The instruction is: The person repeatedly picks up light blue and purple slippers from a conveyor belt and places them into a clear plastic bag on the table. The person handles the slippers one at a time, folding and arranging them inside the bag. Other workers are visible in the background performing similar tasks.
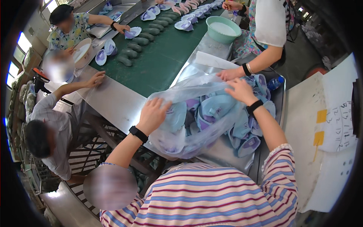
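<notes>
Stripes of my own pink-and-blue shirt (211,196) fill the near edge, and both forearms run up from it toward the clear plastic bag stuffed with pale blue and purple shoe-upper pieces (200,117). The bag lies on the steel table top (113,100) with its long axis running roughly from seven o'clock to one o'clock, closed belly nearest me and loose mouth away.

My left hand (153,113) sits at the bag's nine o'clock side, palm down, fingers spread and curled onto the film; I judge it a light pinch of plastic, though I cannot tell whether anything is truly clamped. My right hand (240,90) rests at the bag's one o'clock end, fingers loosely open and flat on the crumpled film and the pieces under it, gripping nothing that I can see. The right is nearer the mouth, the left nearer the bulk.

More loose blue pieces (247,142) spill at four o'clock of the bag, beside my right forearm.

Farther on, another person's hand (228,73) touches the bag's far edge at twelve o'clock. Beyond it stand a mint-green plastic basin (223,28) and a dark green conveyor belt (162,56) carrying rows of dark green shoe lasts (141,39), with other workers seated at ten o'clock.
</notes>
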`<state>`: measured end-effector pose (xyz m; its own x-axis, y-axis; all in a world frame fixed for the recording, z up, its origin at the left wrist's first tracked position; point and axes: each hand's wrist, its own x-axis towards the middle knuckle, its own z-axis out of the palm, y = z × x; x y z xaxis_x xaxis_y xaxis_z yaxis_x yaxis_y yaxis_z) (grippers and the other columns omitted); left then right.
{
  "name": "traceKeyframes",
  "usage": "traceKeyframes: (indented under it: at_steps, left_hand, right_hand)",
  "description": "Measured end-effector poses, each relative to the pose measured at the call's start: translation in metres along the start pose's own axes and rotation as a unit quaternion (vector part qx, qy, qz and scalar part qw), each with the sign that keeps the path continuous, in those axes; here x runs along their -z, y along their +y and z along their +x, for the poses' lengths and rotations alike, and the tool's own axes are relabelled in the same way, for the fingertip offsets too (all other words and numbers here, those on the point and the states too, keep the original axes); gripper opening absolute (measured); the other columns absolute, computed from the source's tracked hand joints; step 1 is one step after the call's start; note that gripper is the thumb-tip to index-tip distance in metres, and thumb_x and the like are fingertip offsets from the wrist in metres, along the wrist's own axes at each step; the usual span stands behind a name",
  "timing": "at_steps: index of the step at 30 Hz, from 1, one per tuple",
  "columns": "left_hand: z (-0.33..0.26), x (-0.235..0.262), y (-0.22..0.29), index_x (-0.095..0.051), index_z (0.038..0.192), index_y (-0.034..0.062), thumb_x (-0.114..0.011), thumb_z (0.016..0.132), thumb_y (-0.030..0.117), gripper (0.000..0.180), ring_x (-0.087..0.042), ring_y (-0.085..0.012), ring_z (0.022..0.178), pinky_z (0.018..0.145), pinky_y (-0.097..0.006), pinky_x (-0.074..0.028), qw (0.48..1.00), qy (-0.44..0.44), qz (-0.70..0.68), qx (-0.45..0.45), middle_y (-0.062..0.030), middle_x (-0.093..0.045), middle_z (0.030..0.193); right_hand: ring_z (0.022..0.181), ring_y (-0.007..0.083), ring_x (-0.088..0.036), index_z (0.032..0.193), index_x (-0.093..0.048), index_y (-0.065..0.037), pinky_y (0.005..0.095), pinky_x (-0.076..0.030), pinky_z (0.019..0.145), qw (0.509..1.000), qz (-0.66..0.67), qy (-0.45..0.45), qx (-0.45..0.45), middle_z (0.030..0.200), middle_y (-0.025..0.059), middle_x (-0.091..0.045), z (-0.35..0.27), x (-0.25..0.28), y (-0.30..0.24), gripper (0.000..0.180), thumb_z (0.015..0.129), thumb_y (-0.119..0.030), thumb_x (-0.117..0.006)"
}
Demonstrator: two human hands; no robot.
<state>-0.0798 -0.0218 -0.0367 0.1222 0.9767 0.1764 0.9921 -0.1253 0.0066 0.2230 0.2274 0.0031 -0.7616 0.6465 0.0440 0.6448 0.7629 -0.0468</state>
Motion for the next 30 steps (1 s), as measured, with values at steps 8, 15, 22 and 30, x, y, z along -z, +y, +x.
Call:
traceKeyframes:
  at_steps: [8, 15, 22, 30]
  left_hand:
    - [0.032, -0.027, -0.074, -0.047, 0.130, 0.0150, -0.049, 0.089, 0.046, 0.051, -0.042, -0.0433, 0.120, 0.098, -0.046, -0.037, 0.928, -0.155, -0.222, 0.255, -0.0229, -0.027, 0.143]
    - [0.034, -0.087, -0.097, -0.041, 0.134, 0.0084, -0.046, 0.083, 0.012, 0.052, -0.061, -0.0288, 0.093, 0.081, -0.034, -0.047, 0.802, -0.149, -0.530, 0.233, -0.0205, -0.062, 0.102]
    - [-0.004, -0.132, -0.109, -0.064, 0.108, 0.0054, -0.048, 0.080, 0.011, 0.033, -0.061, -0.0308, 0.087, 0.082, -0.035, -0.046, 0.889, -0.164, -0.326, 0.277, -0.0199, -0.063, 0.098]
    - [0.056, -0.058, -0.124, -0.031, 0.140, 0.0132, -0.057, 0.082, 0.009, 0.064, -0.039, -0.0259, 0.126, 0.099, -0.038, -0.035, 0.732, -0.029, -0.629, 0.260, -0.0127, -0.040, 0.138]
  right_hand:
    - [0.084, 0.0100, -0.060, 0.099, -0.061, -0.002, 0.0254, -0.048, 0.077, 0.738, 0.605, -0.291, -0.059, 0.094, 0.0012, -0.064, 0.043, -0.059, 0.011, 0.023, 0.089, -0.022, -0.058]
    - [0.068, 0.0112, -0.056, 0.092, -0.061, -0.004, 0.0274, -0.047, 0.061, 0.802, 0.555, -0.167, -0.147, 0.079, 0.0008, -0.061, 0.077, -0.103, 0.046, 0.017, 0.090, -0.020, -0.055]
    - [0.063, 0.0229, -0.058, 0.084, -0.060, -0.002, 0.0354, -0.044, 0.058, 0.942, 0.278, -0.188, -0.012, 0.071, 0.0101, -0.061, 0.071, -0.156, 0.063, 0.025, 0.086, -0.027, -0.058]
    - [0.080, 0.0280, -0.062, 0.102, -0.055, -0.006, 0.0360, -0.049, 0.072, 0.908, 0.370, 0.084, -0.179, 0.095, 0.0146, -0.061, 0.022, -0.077, 0.024, 0.024, 0.084, -0.021, -0.057]
